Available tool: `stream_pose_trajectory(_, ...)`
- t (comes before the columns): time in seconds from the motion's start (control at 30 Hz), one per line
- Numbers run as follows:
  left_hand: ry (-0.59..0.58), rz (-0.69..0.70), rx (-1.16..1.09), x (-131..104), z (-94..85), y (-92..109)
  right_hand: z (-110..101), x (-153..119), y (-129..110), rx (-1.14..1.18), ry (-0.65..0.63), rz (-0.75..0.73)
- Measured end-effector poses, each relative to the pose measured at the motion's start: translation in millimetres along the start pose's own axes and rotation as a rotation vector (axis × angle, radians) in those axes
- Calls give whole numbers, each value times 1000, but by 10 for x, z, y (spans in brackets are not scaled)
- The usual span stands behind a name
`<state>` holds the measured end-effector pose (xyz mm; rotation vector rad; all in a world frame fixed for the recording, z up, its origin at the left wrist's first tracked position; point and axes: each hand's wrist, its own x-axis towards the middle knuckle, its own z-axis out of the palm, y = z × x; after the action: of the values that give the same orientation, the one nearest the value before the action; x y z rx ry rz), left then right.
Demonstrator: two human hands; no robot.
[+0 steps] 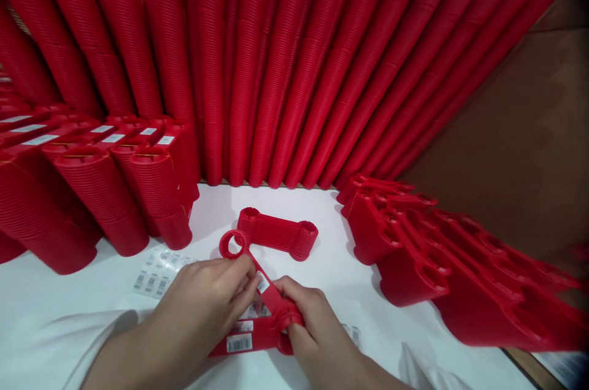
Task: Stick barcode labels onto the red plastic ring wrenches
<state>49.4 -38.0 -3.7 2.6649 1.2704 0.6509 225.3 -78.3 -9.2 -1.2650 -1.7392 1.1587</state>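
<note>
A red plastic piece (pixel 269 293) with a ring at each end and a white barcode label slants between my hands. My left hand (pixel 209 295) pinches it near its upper ring. My right hand (pixel 317 328) grips its lower ring, thumb at the opening. Beneath it lie more red pieces (pixel 257 341) with barcode labels, partly covered by my hands. Just beyond, a short stack of red pieces (pixel 276 233) stands on the white table. A sheet of barcode stickers (pixel 156 273) lies beside my left wrist, partly under the hand.
Tall stacks of ribbed red pieces (pixel 285 71) rise along the back of the white table (pixel 211 206). Labelled stacks (pixel 101 187) stand at the left. More red stacks (pixel 414 249) line the right side, beside a brown surface (pixel 515 132).
</note>
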Motion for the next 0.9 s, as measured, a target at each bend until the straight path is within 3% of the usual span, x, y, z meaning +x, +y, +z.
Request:
stream_pose_trajectory(0.13,172,160,324,4,14,-27,13,-11,-16,-22,-25,-28)
stream_pose_trajectory(0.27,250,118,524,108,-125,-107,5,-18,-38,0,-19,-35)
stream_pose_trajectory(0.4,151,0,578,166,-231,-129,-3,-18,-64,14,3,-56)
stream_pose_trajectory(0.63,-153,-134,452,114,-230,116,62,-10,27,-34,21,-86)
stream_pose_trajectory(0.77,-211,-169,427,93,-266,141,117,38,111,-47,-6,-20)
stream_pose_trajectory(0.9,-216,-111,427,87,-284,4,103,22,74,-27,-8,84)
